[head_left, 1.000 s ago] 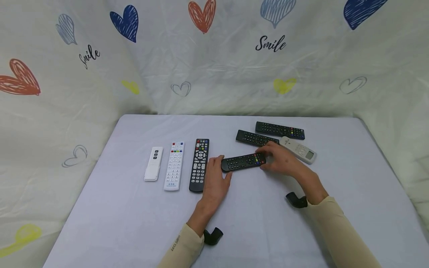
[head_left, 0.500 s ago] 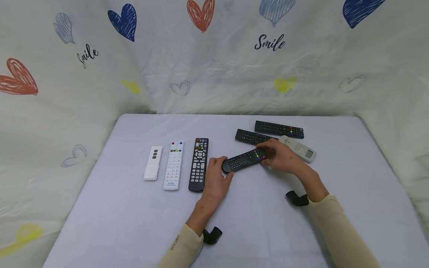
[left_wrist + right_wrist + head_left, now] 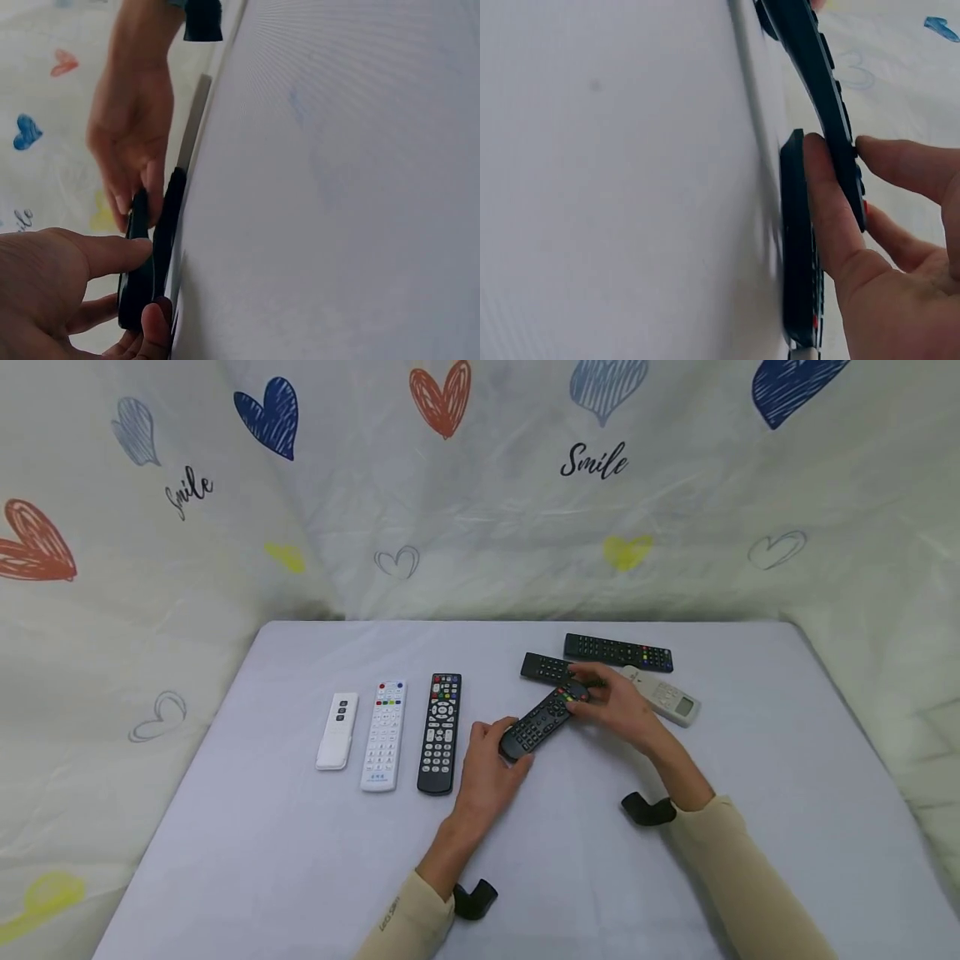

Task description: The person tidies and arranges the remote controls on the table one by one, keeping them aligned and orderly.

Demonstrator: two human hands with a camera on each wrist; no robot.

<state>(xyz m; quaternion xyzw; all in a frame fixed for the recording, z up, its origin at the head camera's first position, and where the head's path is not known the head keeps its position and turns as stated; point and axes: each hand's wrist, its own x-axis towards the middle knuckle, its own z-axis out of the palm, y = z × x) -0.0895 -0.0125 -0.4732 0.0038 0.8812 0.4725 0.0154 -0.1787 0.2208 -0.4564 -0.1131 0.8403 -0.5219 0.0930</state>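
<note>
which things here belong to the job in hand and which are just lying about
In the job:
held black remote
left hand
right hand

Lying unheld, perhaps part of it too:
small white remote
longer white remote
lined-up black remote
far black remote
partly hidden black remote
cream remote

The worktop [image 3: 225,877] is covered in white. On its left half, three remotes are laid lengthwise in a row, well apart from the edges: a short white remote [image 3: 337,732], a longer white remote [image 3: 383,737] and a long black remote [image 3: 439,735]. Near the far edge, a black remote [image 3: 618,652] is placed crosswise; just in front, a partly hidden remote [image 3: 546,668] and a display remote [image 3: 663,697] are set slantwise.
</note>
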